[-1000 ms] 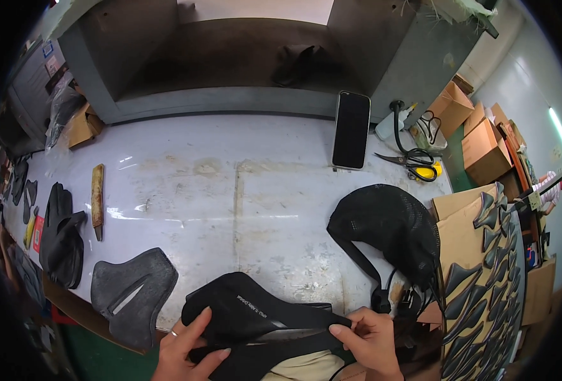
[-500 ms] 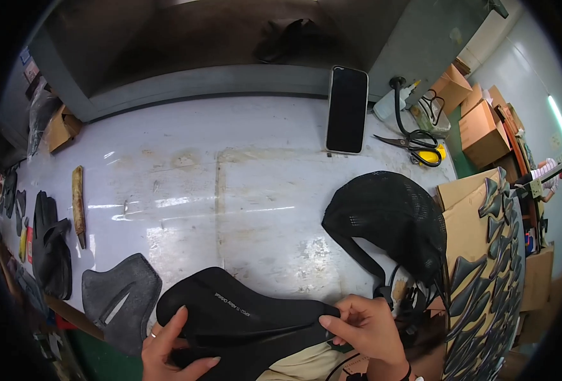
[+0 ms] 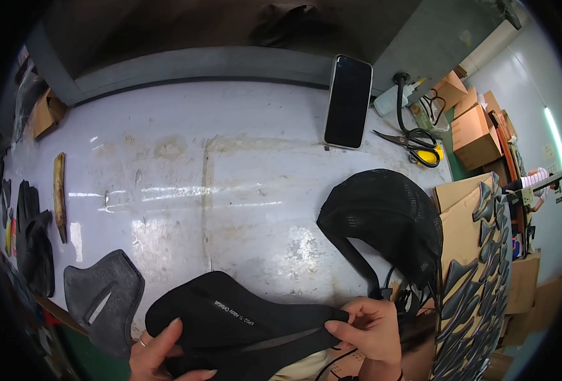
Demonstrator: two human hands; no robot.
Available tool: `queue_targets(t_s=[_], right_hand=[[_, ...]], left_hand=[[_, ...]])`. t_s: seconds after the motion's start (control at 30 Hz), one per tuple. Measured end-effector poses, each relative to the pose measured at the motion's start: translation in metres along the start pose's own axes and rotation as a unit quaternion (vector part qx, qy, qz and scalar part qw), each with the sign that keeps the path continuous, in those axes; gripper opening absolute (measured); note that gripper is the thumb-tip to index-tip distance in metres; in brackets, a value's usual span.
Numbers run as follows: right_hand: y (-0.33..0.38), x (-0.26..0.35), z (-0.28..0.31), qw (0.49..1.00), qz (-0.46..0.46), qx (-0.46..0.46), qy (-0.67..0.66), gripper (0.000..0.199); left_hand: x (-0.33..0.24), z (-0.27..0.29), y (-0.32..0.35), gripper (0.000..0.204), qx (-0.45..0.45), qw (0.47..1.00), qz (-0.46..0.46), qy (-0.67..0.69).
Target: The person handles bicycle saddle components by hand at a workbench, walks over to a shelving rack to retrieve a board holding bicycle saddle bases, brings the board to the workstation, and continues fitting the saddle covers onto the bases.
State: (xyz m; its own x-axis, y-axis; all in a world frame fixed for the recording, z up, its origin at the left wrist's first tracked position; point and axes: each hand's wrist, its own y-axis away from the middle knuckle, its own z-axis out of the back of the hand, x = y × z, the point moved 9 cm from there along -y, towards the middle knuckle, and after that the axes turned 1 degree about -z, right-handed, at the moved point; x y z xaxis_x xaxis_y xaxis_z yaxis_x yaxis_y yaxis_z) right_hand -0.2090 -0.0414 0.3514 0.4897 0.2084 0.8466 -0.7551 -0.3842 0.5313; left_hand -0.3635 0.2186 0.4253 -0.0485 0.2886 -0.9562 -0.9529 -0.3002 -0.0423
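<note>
A black bicycle saddle cover (image 3: 236, 311), with pale lettering on its upper face and a long slit along its length, is stretched between my hands at the table's near edge. My left hand (image 3: 157, 355) grips its wide end, the thumb lying over the top; part of this hand drops out below the picture. At the narrow tip, my right hand (image 3: 373, 327) pinches the material between thumb and fingers. Beside my left hand lies a grey saddle-shaped pad (image 3: 128, 276) with a slot. A black mesh cap-like item (image 3: 389, 222) rests beyond my right hand.
Toward the back stands a phone (image 3: 348, 101), with scissors (image 3: 414, 143) and a squeeze bottle (image 3: 395, 98) to its right. A worn wooden-handled tool (image 3: 60, 197) and black pieces (image 3: 36, 241) lie left. Many saddle-shaped pieces (image 3: 459, 279) cover cardboard at right. A grey cabinet (image 3: 185, 66) borders the back.
The slit in the cover looks wider and shows a lighter grey inside. My left hand has moved slightly down and left with the wide end. The whole view has shifted a little.
</note>
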Motion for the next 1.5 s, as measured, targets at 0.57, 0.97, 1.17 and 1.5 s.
queue_targets(t_s=[0.57,0.97,1.17,1.5], right_hand=[[-0.005,0.002,-0.015,0.997,0.011,-0.024,0.078,0.014],[-0.008,0.018,-0.027,0.985,0.048,-0.040,0.161,0.021],[-0.006,0.016,-0.029,0.975,0.064,0.033,0.208,0.024],[0.010,0.005,-0.040,0.962,0.214,0.120,-0.118,0.067]], left_hand=[[0.014,0.007,0.000,0.077,0.021,0.996,0.084,-0.018],[-0.013,0.017,0.001,0.072,-0.107,0.932,0.001,-0.346],[0.032,0.016,0.040,0.079,-0.186,0.968,0.157,-0.058],[0.027,0.016,0.034,0.049,-0.257,0.837,0.101,0.472]])
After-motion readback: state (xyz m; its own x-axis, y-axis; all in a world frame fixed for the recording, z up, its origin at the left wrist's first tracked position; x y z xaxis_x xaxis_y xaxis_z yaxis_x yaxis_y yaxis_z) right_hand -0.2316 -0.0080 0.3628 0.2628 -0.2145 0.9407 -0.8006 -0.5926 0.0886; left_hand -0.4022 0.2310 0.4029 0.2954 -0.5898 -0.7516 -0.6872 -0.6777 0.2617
